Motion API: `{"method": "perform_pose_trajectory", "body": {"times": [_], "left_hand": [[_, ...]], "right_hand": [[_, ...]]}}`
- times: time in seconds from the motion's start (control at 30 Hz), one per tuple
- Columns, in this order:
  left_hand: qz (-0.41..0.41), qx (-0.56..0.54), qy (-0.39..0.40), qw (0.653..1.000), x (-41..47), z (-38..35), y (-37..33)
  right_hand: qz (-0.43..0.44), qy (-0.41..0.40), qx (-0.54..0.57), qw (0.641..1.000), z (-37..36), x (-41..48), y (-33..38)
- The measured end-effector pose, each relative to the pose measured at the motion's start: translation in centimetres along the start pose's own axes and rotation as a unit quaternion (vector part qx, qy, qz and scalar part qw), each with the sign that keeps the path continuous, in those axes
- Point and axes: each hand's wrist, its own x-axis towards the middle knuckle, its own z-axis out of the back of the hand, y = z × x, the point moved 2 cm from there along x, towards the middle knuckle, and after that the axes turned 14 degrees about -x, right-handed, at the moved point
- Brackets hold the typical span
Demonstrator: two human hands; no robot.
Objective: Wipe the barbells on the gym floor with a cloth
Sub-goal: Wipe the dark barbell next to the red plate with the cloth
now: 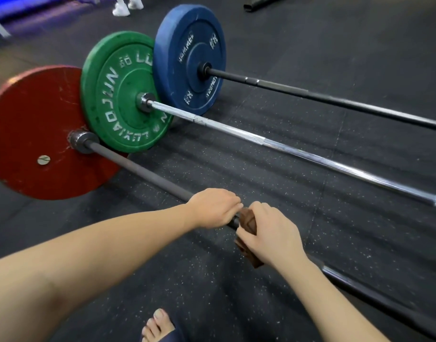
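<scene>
with our left hand (213, 211) gripping the nearest barbell (142, 172) on the gym floor (273, 183) and our right hand (271, 233) clasping the brown cloth (247, 222) around it, we should probably keep the cloth wrapped snugly and slide it along evenly.

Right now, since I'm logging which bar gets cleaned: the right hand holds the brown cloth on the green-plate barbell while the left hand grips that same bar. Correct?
Not the green plate. The head view shows the right hand holding the brown cloth on the bar of the red plate, nearest the camera, while the left hand grips that same bar.
</scene>
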Motion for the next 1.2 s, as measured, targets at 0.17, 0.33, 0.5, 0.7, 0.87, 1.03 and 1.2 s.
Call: {"method": "perform_pose_trajectory", "body": {"times": [0.17, 0.33, 0.5, 0.7, 0.87, 1.03, 1.2], "left_hand": [[0.021, -0.004, 0.018, 1.0, 0.0, 0.1, 0.0], [0.023, 0.003, 0.011, 1.0, 0.2, -0.3, 0.5], [-0.001, 0.008, -0.007, 1.0, 0.2, -0.5, 0.7], [-0.01, 0.002, -0.001, 1.0, 0.2, -0.3, 0.6], [-0.001, 0.026, 0.009, 1.0, 0.4, -0.2, 0.4], [0.013, -0.025, 0.012, 1.0, 0.2, 0.1, 0.8], [0.028, 0.011, -0.117, 0.993, -0.6, 2.5, 4.1]], "right_hand": [[-0.001, 0.022, 0.048, 0.999, 0.2, -1.5, -2.2], [-0.025, 0.043, 0.047, 0.998, 0.4, -3.2, -4.6], [-0.021, 0.019, -0.059, 0.998, 0.8, -1.3, -1.6], [-0.021, -0.016, -0.048, 0.998, -0.2, 0.4, 1.2], [-0.034, -0.011, 0.023, 0.999, -0.5, 0.0, 0.1], [-0.029, -0.017, 0.036, 0.999, -0.3, -0.7, 0.0], [-0.037, 0.007, 0.036, 0.999, 0.0, -2.5, -2.4]]}}
